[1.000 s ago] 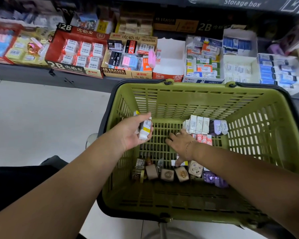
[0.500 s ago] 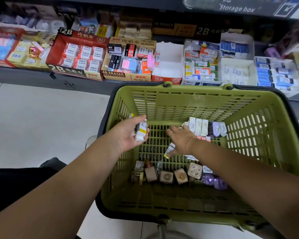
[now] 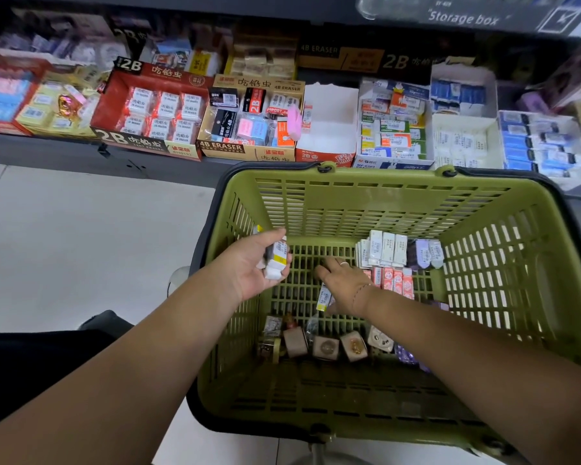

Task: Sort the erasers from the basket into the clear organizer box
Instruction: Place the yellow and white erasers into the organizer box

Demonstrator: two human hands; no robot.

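Centre and right of the frame: olive-green slotted basket [image 3: 383, 177] with a dark rim. Pale tiled floor [image 3: 81, 246] at left.

Grips a small stack of white-and-yellow erasers [image 3: 277, 260] in the left hand [image 3: 249, 266], just inside the basket's left wall, thumb over the top. Pinches one yellow-tipped eraser [image 3: 323, 297] under the right hand [image 3: 344, 283], low over the basket bottom at centre. Holds the two hands apart, slotted bottom between them.

Against the basket's far wall, right of centre: upright white erasers [image 3: 386, 251], purple erasers [image 3: 425, 253] beside them, red-and-white erasers [image 3: 393, 278] in a row just in front. Toward the near side: a line of small boxed items [image 3: 326, 347], too blurred to name.

Across the top of the frame: dark low shelf [image 3: 64, 149] crowded with open display cartons, a red 2B carton [image 3: 148, 112] upper left, a tan 4B ERASER carton [image 3: 249, 122] touching it, a "Storage box" label [image 3: 463, 18] upper right.
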